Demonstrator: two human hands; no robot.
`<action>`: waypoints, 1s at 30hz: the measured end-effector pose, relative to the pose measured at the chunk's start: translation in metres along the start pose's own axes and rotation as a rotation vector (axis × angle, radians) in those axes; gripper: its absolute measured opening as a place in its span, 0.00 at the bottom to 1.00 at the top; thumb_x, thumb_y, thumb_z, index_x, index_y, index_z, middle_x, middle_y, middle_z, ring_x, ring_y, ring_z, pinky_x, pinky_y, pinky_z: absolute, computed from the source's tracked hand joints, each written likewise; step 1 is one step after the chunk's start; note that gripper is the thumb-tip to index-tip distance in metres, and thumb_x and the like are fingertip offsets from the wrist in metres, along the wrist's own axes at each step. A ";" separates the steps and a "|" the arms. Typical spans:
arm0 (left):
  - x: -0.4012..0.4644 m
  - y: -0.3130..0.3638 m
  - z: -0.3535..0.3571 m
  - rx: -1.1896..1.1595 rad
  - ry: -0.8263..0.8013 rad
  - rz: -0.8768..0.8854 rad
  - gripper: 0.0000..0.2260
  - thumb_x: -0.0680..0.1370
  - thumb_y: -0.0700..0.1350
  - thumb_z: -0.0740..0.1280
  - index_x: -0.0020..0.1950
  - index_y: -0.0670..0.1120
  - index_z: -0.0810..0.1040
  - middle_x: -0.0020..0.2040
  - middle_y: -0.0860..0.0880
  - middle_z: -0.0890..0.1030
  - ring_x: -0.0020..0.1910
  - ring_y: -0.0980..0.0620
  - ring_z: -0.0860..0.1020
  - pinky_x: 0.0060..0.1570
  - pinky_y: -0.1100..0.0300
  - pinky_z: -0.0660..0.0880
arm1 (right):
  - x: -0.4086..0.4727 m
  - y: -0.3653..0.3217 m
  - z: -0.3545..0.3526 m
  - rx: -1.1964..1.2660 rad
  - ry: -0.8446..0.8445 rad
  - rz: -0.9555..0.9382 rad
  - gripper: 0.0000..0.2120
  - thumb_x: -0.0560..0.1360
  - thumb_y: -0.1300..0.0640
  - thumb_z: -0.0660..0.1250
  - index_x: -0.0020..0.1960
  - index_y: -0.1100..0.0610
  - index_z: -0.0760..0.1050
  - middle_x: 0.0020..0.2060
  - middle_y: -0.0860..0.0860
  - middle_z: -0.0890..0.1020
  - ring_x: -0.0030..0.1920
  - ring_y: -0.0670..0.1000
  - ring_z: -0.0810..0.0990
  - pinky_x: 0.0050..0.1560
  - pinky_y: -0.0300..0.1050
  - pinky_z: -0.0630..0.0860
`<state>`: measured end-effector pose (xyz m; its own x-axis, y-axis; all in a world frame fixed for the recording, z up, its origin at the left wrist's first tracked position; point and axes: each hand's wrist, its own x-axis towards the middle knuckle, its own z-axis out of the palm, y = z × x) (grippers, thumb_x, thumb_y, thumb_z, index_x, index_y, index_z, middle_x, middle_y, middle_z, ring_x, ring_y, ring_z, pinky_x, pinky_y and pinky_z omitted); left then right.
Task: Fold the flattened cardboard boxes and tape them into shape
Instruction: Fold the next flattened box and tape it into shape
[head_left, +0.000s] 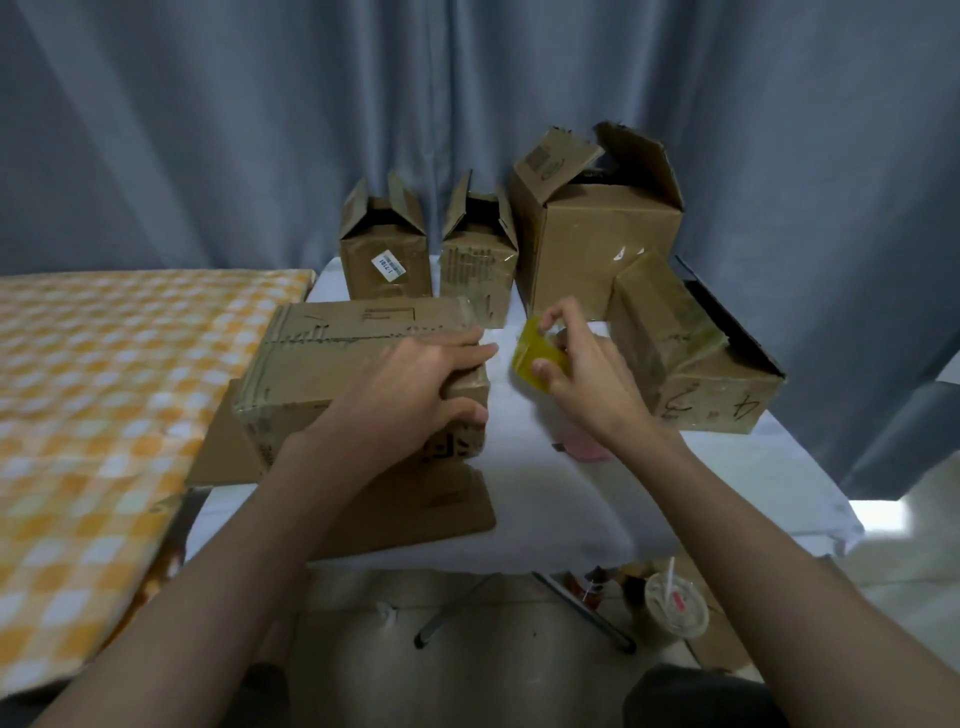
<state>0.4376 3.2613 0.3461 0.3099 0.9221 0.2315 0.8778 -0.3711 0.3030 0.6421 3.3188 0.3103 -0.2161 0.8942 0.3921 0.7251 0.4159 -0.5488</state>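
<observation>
A folded cardboard box (332, 358) lies on its side on the white table (571, 499), its seams covered in clear tape. My left hand (415, 395) rests on the box's right end, fingers stretched over the top edge and thumb on the front face. Just to the right, my right hand (587, 374) grips a yellowish roll of tape (535, 356), held above the table. A flattened cardboard piece (431, 514) lies under the box, near the table's front edge.
Two small open boxes (384, 249) (478, 260) and a large open box (597, 228) stand at the back. Another taped box (691, 353) lies at the right. A checkered orange bed (104, 389) is left. A cup (675, 605) stands on the floor. A pink object (587, 447) sits below my right wrist.
</observation>
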 end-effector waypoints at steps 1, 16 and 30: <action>-0.003 -0.002 -0.003 0.012 -0.011 0.023 0.32 0.73 0.57 0.73 0.75 0.58 0.67 0.77 0.58 0.65 0.76 0.53 0.63 0.73 0.44 0.64 | 0.001 0.003 0.004 -0.042 -0.022 -0.012 0.17 0.77 0.60 0.67 0.59 0.49 0.64 0.47 0.56 0.80 0.48 0.61 0.78 0.49 0.57 0.76; -0.033 0.004 0.001 -0.110 0.105 0.107 0.32 0.73 0.71 0.60 0.72 0.55 0.73 0.71 0.62 0.72 0.70 0.65 0.66 0.67 0.67 0.59 | 0.044 -0.035 0.009 0.276 0.087 -0.043 0.19 0.77 0.68 0.59 0.55 0.52 0.84 0.51 0.40 0.83 0.49 0.39 0.77 0.49 0.31 0.70; -0.033 0.003 0.002 -0.095 0.085 0.093 0.34 0.71 0.71 0.60 0.72 0.57 0.72 0.72 0.62 0.71 0.69 0.66 0.65 0.64 0.72 0.55 | 0.054 -0.033 0.028 0.330 -0.148 0.135 0.19 0.80 0.69 0.55 0.56 0.59 0.84 0.54 0.54 0.85 0.56 0.50 0.81 0.57 0.39 0.76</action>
<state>0.4310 3.2295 0.3377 0.3522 0.8723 0.3391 0.8073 -0.4665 0.3615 0.5880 3.3580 0.3291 -0.2431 0.9487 0.2024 0.5095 0.3024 -0.8056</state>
